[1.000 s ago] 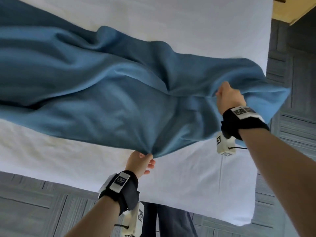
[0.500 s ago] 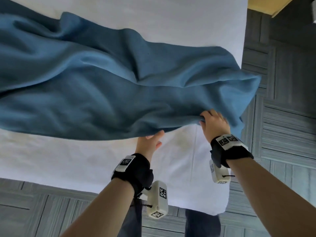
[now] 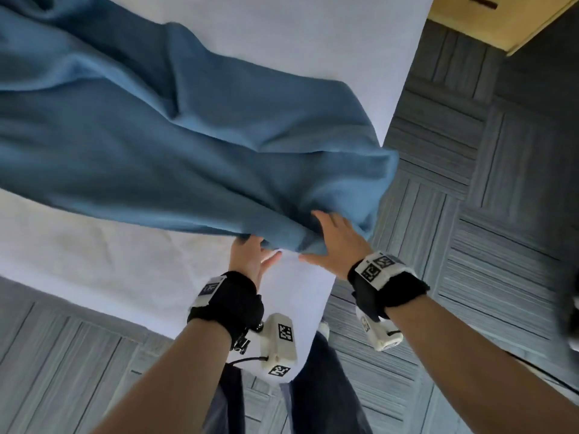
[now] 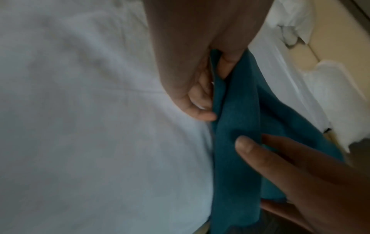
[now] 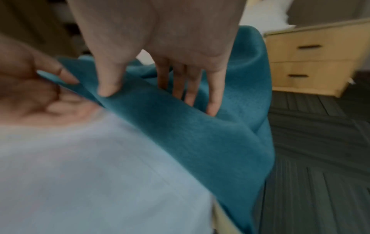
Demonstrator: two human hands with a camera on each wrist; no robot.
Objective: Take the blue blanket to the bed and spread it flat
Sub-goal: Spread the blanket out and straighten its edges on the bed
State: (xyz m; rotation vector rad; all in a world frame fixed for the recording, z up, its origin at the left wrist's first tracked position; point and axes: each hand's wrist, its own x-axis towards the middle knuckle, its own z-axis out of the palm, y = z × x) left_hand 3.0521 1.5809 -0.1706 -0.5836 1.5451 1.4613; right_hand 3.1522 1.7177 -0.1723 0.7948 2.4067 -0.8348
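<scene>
The blue blanket (image 3: 188,151) lies rumpled across the white bed (image 3: 94,261), and its right end hangs past the bed's right edge. My left hand (image 3: 247,255) pinches the blanket's near edge (image 4: 240,142) between thumb and fingers (image 4: 200,95), close to the bed's near right corner. Just to its right, my right hand (image 3: 335,239) rests on top of the blanket (image 5: 180,126). Its fingers (image 5: 212,101) are straight and the thumb tip presses on the fold. The blanket's left part runs out of the head view.
Grey carpet tiles (image 3: 470,214) surround the bed in front and to the right. A light wooden drawer unit (image 5: 310,63) stands beyond the bed's right side. White pillows (image 4: 340,102) lie at the far end. My legs (image 3: 313,386) stand against the bed's near corner.
Both hands have drawn together near the bed's near right corner. The right hand has come down from gripping the raised right end and now lies flat on the blanket, which has sunk lower.
</scene>
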